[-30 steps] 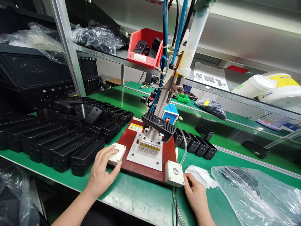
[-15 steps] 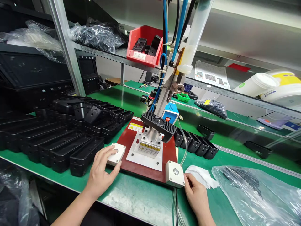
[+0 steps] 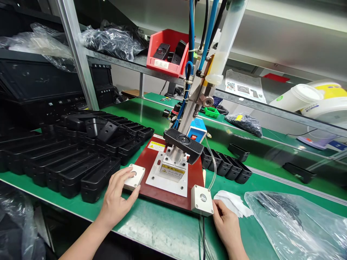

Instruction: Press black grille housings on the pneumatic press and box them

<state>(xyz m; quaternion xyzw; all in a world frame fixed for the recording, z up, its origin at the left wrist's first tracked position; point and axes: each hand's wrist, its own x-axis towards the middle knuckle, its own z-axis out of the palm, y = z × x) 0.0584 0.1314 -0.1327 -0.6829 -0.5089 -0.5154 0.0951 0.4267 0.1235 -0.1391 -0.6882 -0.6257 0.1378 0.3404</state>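
Head view, nearest first: the person's left hand [image 3: 116, 204] lies half-curled against a square off-white push-button box [image 3: 134, 177], fingertips on its near edge and thumb along its side, without a visible grip. The right hand [image 3: 226, 225], also loosely open, has its fingers [image 3: 217, 206] against the right side of a matching button box [image 3: 201, 200] with a round metal-rimmed button. Neither hand has clear hold of anything. Both rest on a glossy green bench mat [image 3: 159, 231].

Between the hands sits a dark red board [image 3: 143, 173] carrying a brushed steel plate [image 3: 154, 180] with a yellow warning label. Above the plate, a ribbed black plastic housing [image 3: 183, 141] with a round central opening sits crosswise on a metal post.

Left of the left hand, black moulded housings [image 3: 100, 177] stand in tight rows. Right of the right hand lie a crumpled white wipe [image 3: 230, 204] and a clear plastic bag [image 3: 287, 224], with a shorter row of black housings [image 3: 225, 166] beyond them.

Farther ahead, blue air hoses [image 3: 207, 32] run down beside a translucent syringe barrel [image 3: 227, 43]. Behind them, a red plastic bin [image 3: 168, 54] on a metal shelf holds more black parts.
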